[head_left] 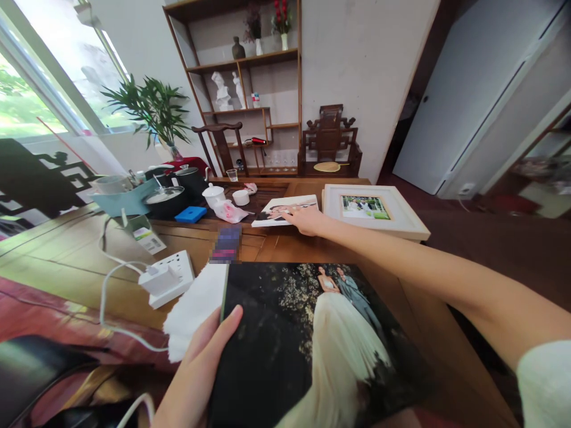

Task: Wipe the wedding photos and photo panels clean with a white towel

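Observation:
My left hand [203, 368] grips the left edge of a large dark photo album [307, 345] with a wedding couple on its cover, thumb on top; a white cloth [196, 306] lies under the same hand. My right hand [307, 221] reaches far across the wooden table [66, 255] and rests on a smaller photo book [281, 211], fingers curled at its right edge. A white framed photo [372, 211] lies just to the right of that book.
A white power strip [167, 278] with cables sits at the left. Behind it are a tea tray with a kettle [191, 181], cups, a blue box [191, 214] and a carton [145, 233]. A shelf, wooden chairs and a plant stand beyond.

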Demonstrator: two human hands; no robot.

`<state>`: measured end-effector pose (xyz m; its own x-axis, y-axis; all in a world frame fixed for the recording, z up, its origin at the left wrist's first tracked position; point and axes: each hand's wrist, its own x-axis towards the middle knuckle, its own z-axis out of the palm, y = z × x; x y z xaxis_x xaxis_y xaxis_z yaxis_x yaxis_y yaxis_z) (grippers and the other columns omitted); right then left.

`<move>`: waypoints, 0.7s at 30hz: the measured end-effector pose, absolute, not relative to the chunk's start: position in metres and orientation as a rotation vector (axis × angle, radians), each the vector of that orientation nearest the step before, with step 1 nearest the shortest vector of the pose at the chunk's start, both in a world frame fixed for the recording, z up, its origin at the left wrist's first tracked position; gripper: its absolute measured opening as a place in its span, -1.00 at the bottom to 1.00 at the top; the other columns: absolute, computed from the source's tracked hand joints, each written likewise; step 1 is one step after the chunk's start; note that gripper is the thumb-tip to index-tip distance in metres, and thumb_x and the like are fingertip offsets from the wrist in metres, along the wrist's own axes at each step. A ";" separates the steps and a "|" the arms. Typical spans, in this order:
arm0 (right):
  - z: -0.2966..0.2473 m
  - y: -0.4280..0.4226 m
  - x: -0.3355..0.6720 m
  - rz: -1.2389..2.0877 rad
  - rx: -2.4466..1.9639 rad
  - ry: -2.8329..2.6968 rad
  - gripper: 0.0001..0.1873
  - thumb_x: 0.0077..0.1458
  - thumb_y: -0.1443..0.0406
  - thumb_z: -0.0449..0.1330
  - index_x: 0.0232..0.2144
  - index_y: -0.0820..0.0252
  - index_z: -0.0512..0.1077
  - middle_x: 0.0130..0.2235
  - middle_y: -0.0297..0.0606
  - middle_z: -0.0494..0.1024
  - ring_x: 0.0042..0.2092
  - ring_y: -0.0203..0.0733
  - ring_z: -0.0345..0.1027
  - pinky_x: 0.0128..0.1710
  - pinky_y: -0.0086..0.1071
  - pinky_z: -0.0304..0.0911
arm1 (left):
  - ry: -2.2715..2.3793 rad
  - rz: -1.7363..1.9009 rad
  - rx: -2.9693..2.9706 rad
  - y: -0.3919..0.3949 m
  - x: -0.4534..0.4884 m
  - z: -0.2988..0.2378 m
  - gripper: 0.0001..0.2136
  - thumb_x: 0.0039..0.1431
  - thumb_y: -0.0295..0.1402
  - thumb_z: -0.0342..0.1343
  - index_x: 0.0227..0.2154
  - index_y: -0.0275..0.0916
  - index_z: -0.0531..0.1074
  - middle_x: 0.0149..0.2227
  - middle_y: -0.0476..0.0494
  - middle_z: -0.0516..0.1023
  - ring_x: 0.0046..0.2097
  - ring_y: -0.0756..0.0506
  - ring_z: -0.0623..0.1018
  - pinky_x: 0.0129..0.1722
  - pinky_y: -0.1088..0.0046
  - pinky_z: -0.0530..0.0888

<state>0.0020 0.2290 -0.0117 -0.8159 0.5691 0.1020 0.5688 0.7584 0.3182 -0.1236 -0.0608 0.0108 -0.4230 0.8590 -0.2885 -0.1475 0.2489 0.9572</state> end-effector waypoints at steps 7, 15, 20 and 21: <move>-0.013 0.230 -0.002 0.306 0.990 2.785 -0.28 0.07 0.43 0.01 0.27 0.21 -0.07 0.31 0.04 -0.01 0.19 0.25 0.13 -0.03 0.06 0.27 | 1.427 1.071 0.895 -0.022 -0.121 0.018 -0.48 -0.19 -0.27 0.36 -0.12 -0.27 0.40 -0.18 -0.20 0.59 -0.14 -0.25 0.58 -0.20 0.27 0.55; -0.020 0.228 -0.013 0.135 0.990 2.722 -0.23 0.06 0.29 0.15 0.26 0.30 -0.03 0.30 0.15 -0.03 0.15 0.26 0.20 -0.05 -0.05 0.30 | 1.752 0.836 1.482 0.023 -0.119 -0.014 -0.59 -0.15 -0.25 0.29 -0.19 -0.27 0.41 -0.16 -0.24 0.56 -0.12 -0.25 0.54 -0.13 0.24 0.47; -0.022 0.236 -0.012 0.088 0.985 2.769 -0.20 0.02 0.28 0.22 0.25 0.34 0.00 0.25 0.18 0.12 0.10 0.18 0.29 -0.04 -0.16 0.29 | 1.885 0.644 1.626 0.036 -0.109 -0.029 -0.63 -0.04 -0.34 0.18 -0.12 -0.29 0.37 -0.14 -0.27 0.54 -0.09 -0.24 0.51 -0.10 0.29 0.42; -0.021 0.239 -0.011 0.076 0.976 2.780 -0.19 0.00 0.29 0.24 0.25 0.35 0.03 0.24 0.16 0.17 0.10 0.16 0.29 -0.01 -0.18 0.28 | 1.911 0.625 1.641 0.037 -0.107 -0.032 -0.61 -0.04 -0.32 0.18 -0.11 -0.31 0.37 -0.14 -0.29 0.53 -0.08 -0.24 0.51 -0.10 0.29 0.42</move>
<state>-0.0114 0.2391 -0.0213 -0.7640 0.6238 -0.1649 0.6138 0.7814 0.1123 -0.1069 0.0371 -0.0317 -0.1128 0.9886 -0.1000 0.7381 0.1508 0.6576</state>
